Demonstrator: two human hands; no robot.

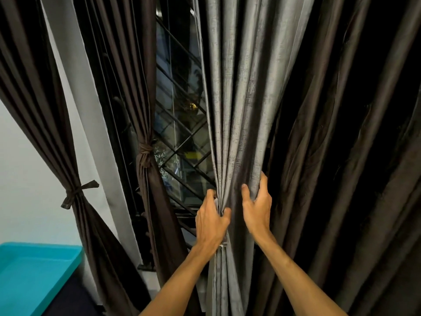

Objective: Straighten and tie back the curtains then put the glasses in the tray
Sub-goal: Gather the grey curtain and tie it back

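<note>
Left hand (pixel 213 221) holds the edge of the grey curtain (pixel 237 99). Its fingers are curled round a thin bunch of folds and its thumb is pressed on the front. Right hand (pixel 257 208) is just beside it and a little higher, and it grips the next folds of the same curtain. Its thumb lies on the front, one finger points up, and the other fingers curl in behind the cloth. The two hands are near each other but do not touch. Both arms are bare and reach up and forward from below, and the backs of both hands face the person. The grey curtain hangs straight down in front of the person, from the top of the view to the bottom. To its right hangs darker cloth (pixel 341 156) in deep folds. To its left is a window (pixel 182 133) with dark bars that cross in diamond shapes. Further left hang two brown curtains, each tied in the middle. The near brown curtain (pixel 145 169) has a brown band round it, and the far brown curtain (pixel 45 110) has a knotted strip. A white wall (pixel 22 156) shows beside them. A blue tray (pixel 41 270) sits low in the left corner, well apart from the hands.
</note>
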